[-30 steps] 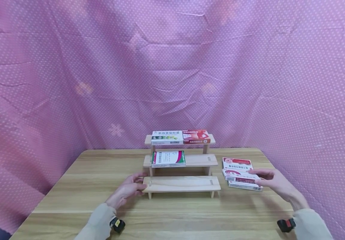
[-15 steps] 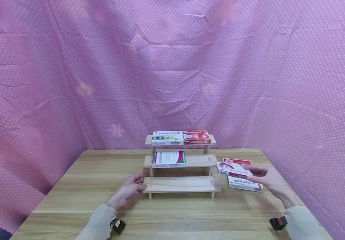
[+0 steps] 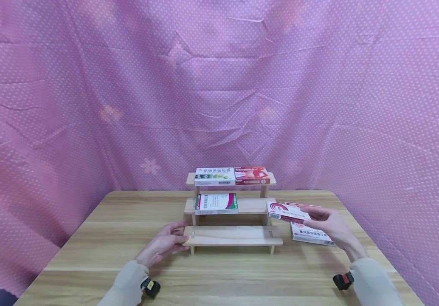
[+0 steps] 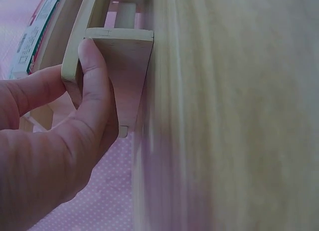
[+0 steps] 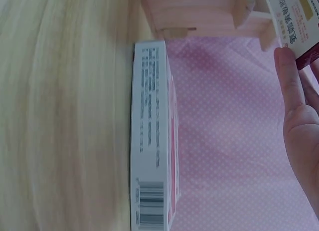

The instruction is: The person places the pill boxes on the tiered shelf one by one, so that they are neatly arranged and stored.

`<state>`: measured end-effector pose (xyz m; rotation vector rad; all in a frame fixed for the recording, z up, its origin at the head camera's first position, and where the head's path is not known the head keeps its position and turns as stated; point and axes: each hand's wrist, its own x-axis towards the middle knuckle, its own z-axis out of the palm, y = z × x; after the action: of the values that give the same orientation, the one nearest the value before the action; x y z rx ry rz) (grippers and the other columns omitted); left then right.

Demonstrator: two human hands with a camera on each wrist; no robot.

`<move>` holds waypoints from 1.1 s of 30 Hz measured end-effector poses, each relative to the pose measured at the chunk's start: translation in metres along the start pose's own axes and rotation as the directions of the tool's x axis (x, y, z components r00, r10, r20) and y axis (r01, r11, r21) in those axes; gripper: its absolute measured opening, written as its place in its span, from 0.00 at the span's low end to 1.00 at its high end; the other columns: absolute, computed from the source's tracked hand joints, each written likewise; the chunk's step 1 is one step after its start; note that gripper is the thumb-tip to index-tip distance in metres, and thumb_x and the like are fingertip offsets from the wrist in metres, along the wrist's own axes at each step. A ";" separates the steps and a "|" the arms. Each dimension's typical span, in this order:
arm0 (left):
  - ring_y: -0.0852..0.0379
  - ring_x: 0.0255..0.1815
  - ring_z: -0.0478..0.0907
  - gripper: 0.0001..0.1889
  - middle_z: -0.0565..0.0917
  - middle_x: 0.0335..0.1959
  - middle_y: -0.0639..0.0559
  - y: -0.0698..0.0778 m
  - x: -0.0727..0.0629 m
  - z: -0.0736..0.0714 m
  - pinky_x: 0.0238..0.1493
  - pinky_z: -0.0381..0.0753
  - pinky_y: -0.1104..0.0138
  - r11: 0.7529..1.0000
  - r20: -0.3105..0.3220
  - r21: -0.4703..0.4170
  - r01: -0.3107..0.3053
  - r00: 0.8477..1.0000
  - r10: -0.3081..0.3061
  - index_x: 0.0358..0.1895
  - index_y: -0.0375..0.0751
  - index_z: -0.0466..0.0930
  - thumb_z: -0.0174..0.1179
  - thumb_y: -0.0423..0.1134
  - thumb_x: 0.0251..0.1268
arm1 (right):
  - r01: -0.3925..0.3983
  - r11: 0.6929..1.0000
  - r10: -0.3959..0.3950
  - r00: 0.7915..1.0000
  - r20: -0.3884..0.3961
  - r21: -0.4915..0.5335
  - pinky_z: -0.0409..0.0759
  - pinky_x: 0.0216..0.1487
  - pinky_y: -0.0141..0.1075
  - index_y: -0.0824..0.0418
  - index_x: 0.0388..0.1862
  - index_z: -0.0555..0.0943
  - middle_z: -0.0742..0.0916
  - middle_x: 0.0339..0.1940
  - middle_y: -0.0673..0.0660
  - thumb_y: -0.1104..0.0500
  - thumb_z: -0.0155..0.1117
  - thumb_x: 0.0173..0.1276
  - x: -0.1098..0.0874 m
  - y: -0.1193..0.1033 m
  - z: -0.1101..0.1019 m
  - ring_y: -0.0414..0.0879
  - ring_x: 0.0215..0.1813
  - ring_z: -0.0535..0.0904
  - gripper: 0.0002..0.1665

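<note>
My left hand (image 3: 165,243) grips the left end of the lowest step of a three-step wooden display rack (image 3: 232,236). In the left wrist view, thumb and fingers pinch the board's end (image 4: 75,66). My right hand (image 3: 332,225) holds a white and dark red medicine box (image 3: 286,212) by its right end, raised close to the right end of the middle step. On that step's left half lies a white, green and magenta medicine box (image 3: 216,203). The top step bears a white and green box (image 3: 214,176) and a red box (image 3: 251,175) side by side.
Under the right hand, a white medicine box (image 3: 311,234) lies on the wooden table (image 3: 219,280). Behind it, a red and white box (image 3: 299,205) is mostly hidden by the held box and hand. A pink dotted cloth (image 3: 219,93) hangs behind the table.
My right hand has lifted the white and dark red medicine box off the other boxes and carried it left toward the middle step. The left hand has stayed on the rack's end.
</note>
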<state>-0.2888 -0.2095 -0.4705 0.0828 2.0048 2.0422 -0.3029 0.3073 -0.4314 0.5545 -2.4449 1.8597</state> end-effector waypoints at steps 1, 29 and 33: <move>0.48 0.44 0.80 0.36 0.70 0.55 0.32 0.000 0.000 0.000 0.52 0.85 0.56 1.000 -0.006 0.000 0.002 1.000 -0.002 0.73 0.28 0.55 0.59 0.25 0.62 | -0.001 1.000 0.001 1.000 -0.003 -0.001 0.79 0.51 0.23 0.72 0.62 0.75 0.83 0.54 0.33 0.63 0.69 0.63 0.002 0.000 0.002 0.32 0.51 0.81 0.29; 0.50 0.43 0.81 0.35 0.73 0.52 0.34 0.002 -0.001 0.002 0.51 0.86 0.57 0.999 0.002 0.034 -0.009 1.000 0.009 0.72 0.25 0.54 0.58 0.24 0.62 | -0.025 0.998 0.027 0.999 0.032 -0.057 0.78 0.57 0.26 0.68 0.62 0.77 0.78 0.65 0.67 0.57 0.74 0.60 0.042 -0.018 0.039 0.50 0.63 0.77 0.33; 0.50 0.43 0.80 0.35 0.74 0.50 0.36 0.003 -0.001 0.002 0.50 0.86 0.58 1.000 0.004 0.026 -0.012 1.000 0.011 0.72 0.24 0.54 0.57 0.24 0.63 | -0.016 0.995 0.021 0.999 0.046 -0.098 0.78 0.62 0.32 0.65 0.61 0.79 0.77 0.67 0.64 0.55 0.74 0.59 0.048 -0.019 0.042 0.57 0.66 0.75 0.32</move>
<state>-0.2883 -0.2077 -0.4677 0.1039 2.0338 2.0211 -0.3344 0.2503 -0.4146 0.5788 -2.5622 1.7421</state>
